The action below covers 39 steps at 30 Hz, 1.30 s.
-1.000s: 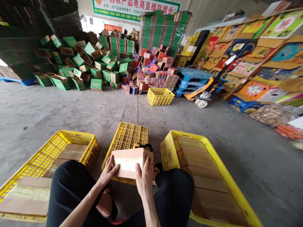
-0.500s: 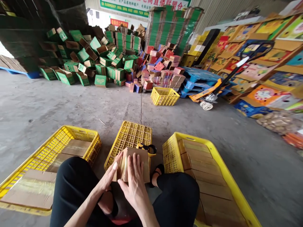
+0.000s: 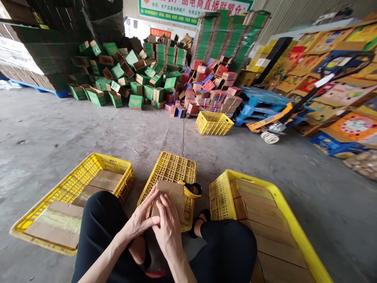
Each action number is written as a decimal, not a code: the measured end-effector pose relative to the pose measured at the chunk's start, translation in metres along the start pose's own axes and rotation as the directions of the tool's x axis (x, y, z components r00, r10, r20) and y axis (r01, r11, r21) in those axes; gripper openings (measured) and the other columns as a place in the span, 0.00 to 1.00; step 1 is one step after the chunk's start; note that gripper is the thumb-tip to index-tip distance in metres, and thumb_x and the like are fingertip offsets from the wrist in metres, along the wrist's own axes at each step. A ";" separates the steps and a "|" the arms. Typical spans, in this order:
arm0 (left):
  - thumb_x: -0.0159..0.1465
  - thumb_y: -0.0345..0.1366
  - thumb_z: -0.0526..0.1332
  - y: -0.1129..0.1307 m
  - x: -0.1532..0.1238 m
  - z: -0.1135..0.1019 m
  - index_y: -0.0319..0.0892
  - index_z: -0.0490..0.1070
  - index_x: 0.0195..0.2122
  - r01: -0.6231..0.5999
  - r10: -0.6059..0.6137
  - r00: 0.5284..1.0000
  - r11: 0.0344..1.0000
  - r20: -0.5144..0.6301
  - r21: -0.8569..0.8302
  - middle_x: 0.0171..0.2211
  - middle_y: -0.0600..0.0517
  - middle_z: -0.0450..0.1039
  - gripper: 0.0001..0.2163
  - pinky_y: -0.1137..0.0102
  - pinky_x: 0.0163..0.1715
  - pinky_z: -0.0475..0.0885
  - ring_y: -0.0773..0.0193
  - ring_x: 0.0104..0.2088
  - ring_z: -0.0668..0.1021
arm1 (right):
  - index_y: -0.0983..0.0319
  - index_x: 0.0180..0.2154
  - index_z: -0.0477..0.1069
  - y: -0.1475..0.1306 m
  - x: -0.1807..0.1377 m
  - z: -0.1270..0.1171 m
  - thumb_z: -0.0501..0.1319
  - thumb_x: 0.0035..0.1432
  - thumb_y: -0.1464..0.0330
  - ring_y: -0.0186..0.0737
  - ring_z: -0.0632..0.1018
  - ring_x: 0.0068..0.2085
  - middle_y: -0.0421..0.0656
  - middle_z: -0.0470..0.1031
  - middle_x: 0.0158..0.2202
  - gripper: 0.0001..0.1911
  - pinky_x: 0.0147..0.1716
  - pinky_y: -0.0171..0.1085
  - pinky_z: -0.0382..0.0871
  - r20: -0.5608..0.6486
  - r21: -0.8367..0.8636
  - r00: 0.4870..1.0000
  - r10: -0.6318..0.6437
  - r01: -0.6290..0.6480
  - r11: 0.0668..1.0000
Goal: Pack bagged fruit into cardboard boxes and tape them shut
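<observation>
- Grey concrete floor (image 3: pixel 141 135), green cartons (image 3: pixel 136 101) heaped at the back.
- Since a second ago the cardboard box (image 3: pixel 174 192) got turned end-on to my feed, so both hands meet on it.
- Right hand (image 3: pixel 168 229) lies flat on top; left hand (image 3: pixel 140 219) has its thumb spread, I can't tell if it's gripping.
- Box is over the middle crate's (image 3: pixel 174 166) near end, tape dispenser (image 3: pixel 188 189) beside it.
</observation>
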State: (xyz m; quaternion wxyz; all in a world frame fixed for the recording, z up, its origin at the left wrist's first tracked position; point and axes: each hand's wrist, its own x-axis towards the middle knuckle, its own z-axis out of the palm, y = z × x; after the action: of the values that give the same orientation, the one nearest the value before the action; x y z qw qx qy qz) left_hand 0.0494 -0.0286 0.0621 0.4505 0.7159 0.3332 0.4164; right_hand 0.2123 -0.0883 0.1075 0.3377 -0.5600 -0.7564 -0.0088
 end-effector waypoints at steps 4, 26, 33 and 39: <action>0.63 0.61 0.68 -0.009 0.002 -0.012 0.53 0.57 0.76 0.049 -0.049 0.998 0.999 0.039 -0.021 0.78 0.43 0.49 0.43 0.45 0.71 0.62 0.40 0.76 0.56 | 0.58 0.67 0.68 0.004 -0.004 -0.013 0.59 0.70 0.73 0.54 0.71 0.70 0.48 0.72 0.68 0.26 0.67 0.57 0.71 0.043 -0.016 0.999 -0.007 0.008 1.000; 0.67 0.56 0.68 0.023 0.014 -0.027 0.53 0.67 0.71 0.003 -0.034 0.995 0.946 0.091 0.324 0.79 0.47 0.45 0.33 0.55 0.68 0.69 0.42 0.74 0.62 | 0.55 0.75 0.56 0.045 -0.013 -0.007 0.70 0.65 0.68 0.60 0.65 0.73 0.52 0.60 0.75 0.43 0.67 0.55 0.71 0.008 0.022 0.991 0.130 -0.131 0.991; 0.63 0.59 0.69 0.017 0.015 -0.018 0.58 0.63 0.73 0.021 -0.034 0.999 0.932 0.028 0.362 0.79 0.51 0.47 0.38 0.54 0.66 0.71 0.41 0.71 0.67 | 0.54 0.73 0.61 0.051 -0.009 -0.025 0.69 0.65 0.69 0.57 0.66 0.73 0.49 0.62 0.74 0.39 0.68 0.54 0.70 0.098 0.013 0.992 0.080 -0.082 0.997; 0.65 0.57 0.68 0.004 0.011 -0.016 0.53 0.72 0.68 -0.075 0.084 0.996 0.924 -0.009 0.376 0.75 0.47 0.59 0.32 0.50 0.68 0.68 0.42 0.72 0.65 | 0.56 0.70 0.68 0.050 -0.009 -0.025 0.68 0.67 0.68 0.58 0.68 0.71 0.49 0.68 0.71 0.32 0.67 0.56 0.72 0.074 -0.002 0.996 0.046 -0.046 0.999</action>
State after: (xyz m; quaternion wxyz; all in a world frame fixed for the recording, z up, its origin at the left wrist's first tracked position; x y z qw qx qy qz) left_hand 0.0407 -0.0147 0.0725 0.2838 0.7966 0.3829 0.3718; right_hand 0.2683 -0.0872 0.1038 0.3095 -0.5775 -0.7552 0.0195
